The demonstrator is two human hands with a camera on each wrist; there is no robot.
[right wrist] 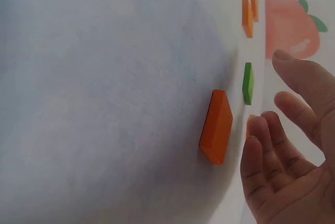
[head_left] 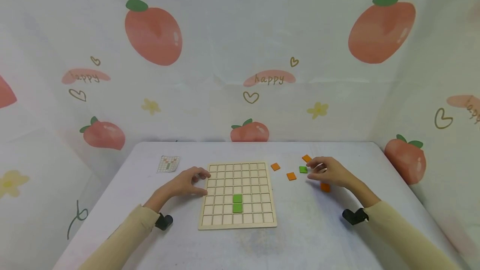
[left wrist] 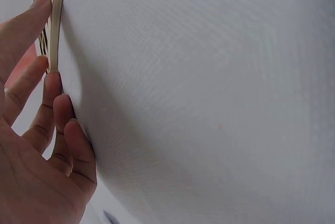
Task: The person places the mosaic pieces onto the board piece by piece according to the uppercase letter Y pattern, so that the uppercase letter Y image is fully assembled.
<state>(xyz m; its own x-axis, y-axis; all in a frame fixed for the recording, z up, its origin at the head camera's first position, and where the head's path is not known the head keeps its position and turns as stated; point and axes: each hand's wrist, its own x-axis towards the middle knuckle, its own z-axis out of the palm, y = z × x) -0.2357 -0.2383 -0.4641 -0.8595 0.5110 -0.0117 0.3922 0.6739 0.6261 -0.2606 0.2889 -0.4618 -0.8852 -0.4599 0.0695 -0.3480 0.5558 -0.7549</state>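
A wooden grid board lies on the table, with two green square tiles, an upper one and a lower one, in adjoining cells of one column. My left hand rests thumb and fingertips against the board's left edge; the left wrist view shows them touching its rim. To the right, my right hand hovers with loosely bent fingers beside a loose green tile, holding nothing. An orange tile lies under that hand, and another orange tile is just beyond its fingertips.
Between the board and the right hand lie two more orange tiles, one farther back and one nearer. A small paper card with a coloured grid pattern lies at the back left. A printed cloth hangs behind the table.
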